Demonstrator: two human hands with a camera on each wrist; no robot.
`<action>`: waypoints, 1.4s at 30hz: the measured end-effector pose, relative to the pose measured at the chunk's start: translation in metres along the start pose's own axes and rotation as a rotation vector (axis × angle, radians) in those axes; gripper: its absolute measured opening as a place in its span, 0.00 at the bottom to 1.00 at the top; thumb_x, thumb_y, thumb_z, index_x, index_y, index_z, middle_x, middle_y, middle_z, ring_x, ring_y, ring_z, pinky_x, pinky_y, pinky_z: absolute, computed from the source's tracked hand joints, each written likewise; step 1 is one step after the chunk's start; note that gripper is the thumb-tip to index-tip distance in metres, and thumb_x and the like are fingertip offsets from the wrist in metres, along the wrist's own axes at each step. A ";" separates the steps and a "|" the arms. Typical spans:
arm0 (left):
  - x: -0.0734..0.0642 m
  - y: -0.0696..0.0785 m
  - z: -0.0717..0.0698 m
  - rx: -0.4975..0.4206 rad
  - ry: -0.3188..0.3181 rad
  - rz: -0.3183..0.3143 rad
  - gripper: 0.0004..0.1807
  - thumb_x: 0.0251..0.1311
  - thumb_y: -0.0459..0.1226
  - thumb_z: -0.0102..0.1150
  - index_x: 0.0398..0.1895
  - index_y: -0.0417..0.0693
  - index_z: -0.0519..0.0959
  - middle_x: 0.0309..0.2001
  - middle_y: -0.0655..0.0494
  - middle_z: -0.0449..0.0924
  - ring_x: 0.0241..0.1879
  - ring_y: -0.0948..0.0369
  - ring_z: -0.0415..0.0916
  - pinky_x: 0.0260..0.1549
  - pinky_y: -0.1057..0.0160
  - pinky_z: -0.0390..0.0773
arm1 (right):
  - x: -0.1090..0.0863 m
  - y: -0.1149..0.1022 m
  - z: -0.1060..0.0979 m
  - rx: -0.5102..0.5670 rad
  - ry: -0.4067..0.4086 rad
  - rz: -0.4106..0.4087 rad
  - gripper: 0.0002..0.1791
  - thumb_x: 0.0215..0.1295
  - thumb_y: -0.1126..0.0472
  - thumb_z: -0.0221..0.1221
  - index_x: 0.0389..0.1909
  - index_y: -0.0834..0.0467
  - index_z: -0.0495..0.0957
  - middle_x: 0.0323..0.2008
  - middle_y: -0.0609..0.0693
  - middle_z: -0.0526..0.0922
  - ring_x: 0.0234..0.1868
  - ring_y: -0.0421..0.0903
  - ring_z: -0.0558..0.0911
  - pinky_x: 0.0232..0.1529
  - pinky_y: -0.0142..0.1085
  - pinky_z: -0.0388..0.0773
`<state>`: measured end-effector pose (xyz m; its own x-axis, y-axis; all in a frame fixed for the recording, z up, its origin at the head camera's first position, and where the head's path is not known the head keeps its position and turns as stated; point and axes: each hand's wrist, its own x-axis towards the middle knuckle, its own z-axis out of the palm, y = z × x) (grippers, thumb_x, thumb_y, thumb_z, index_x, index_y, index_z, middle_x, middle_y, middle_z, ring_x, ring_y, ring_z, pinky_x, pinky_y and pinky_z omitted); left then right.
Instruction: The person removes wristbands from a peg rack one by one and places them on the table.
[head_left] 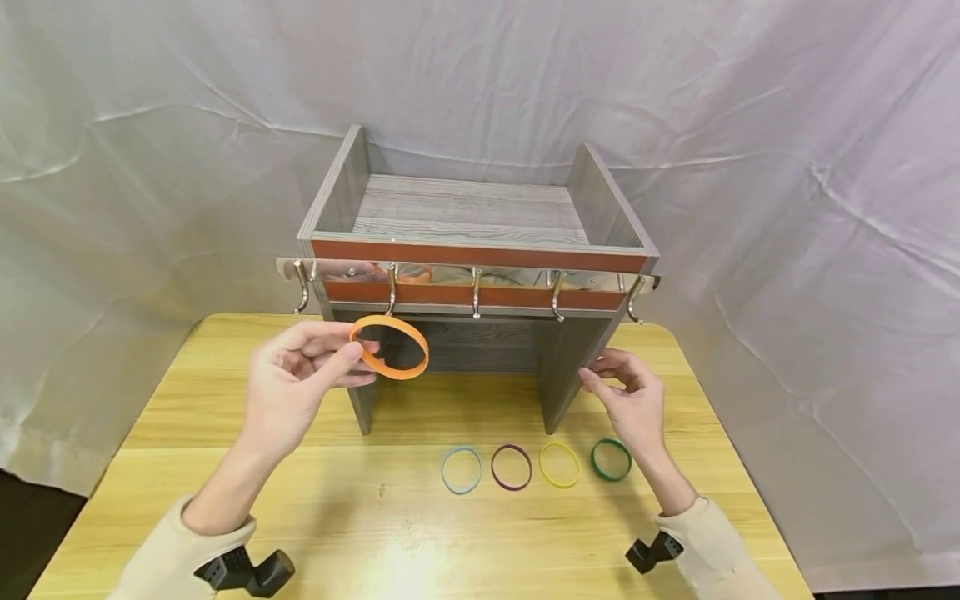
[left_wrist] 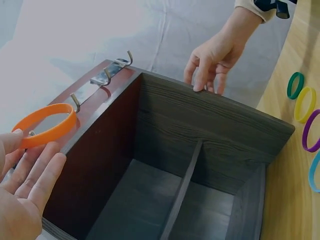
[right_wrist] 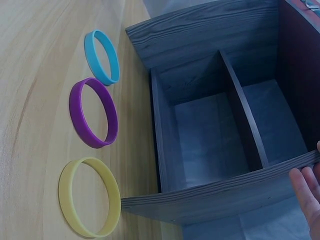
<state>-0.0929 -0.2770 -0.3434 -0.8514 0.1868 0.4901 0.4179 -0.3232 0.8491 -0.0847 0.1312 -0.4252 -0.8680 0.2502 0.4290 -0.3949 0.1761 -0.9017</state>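
An orange silicone wristband (head_left: 405, 372) is pinched between the thumb and fingers of my left hand (head_left: 296, 379). It is held up in front of the hook rail, just below the second hook (head_left: 392, 287) from the left. In the left wrist view the orange band (left_wrist: 50, 135) shows near the metal hooks. My right hand (head_left: 628, 400) touches the right side panel (head_left: 573, 367) of the grey wooden shelf, thumb and fingers at its edge. On the table in front of the shelf lie a light blue wristband (head_left: 444, 477), a purple one (head_left: 493, 471), a yellow one (head_left: 542, 467) and a green one (head_left: 593, 463).
The grey shelf (head_left: 472, 204) stands at the back of the wooden table (head_left: 375, 533). Several metal hooks stick out from its front rail, the end ones beyond the side panels. A grey cloth (head_left: 480, 75) hangs behind and at both sides.
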 end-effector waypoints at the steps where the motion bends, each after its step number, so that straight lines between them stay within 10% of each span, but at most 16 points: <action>1: -0.001 -0.001 0.000 0.005 0.000 -0.007 0.15 0.67 0.18 0.59 0.49 0.42 0.86 0.41 0.57 0.93 0.38 0.61 0.93 0.36 0.56 0.94 | 0.000 0.000 0.000 -0.002 0.000 0.002 0.17 0.59 0.82 0.67 0.49 0.77 0.79 0.34 0.43 0.88 0.34 0.36 0.88 0.33 0.31 0.91; 42: -0.065 -0.090 -0.012 0.039 -0.025 -0.449 0.10 0.72 0.28 0.62 0.48 0.52 0.84 0.39 0.62 0.92 0.36 0.63 0.91 0.41 0.56 0.93 | 0.000 0.004 0.000 0.025 0.005 -0.035 0.18 0.58 0.83 0.66 0.50 0.78 0.79 0.34 0.43 0.88 0.34 0.35 0.88 0.33 0.30 0.91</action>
<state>-0.0789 -0.2711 -0.4546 -0.9434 0.3230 0.0755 0.0208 -0.1696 0.9853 -0.0860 0.1319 -0.4284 -0.8522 0.2488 0.4602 -0.4321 0.1613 -0.8873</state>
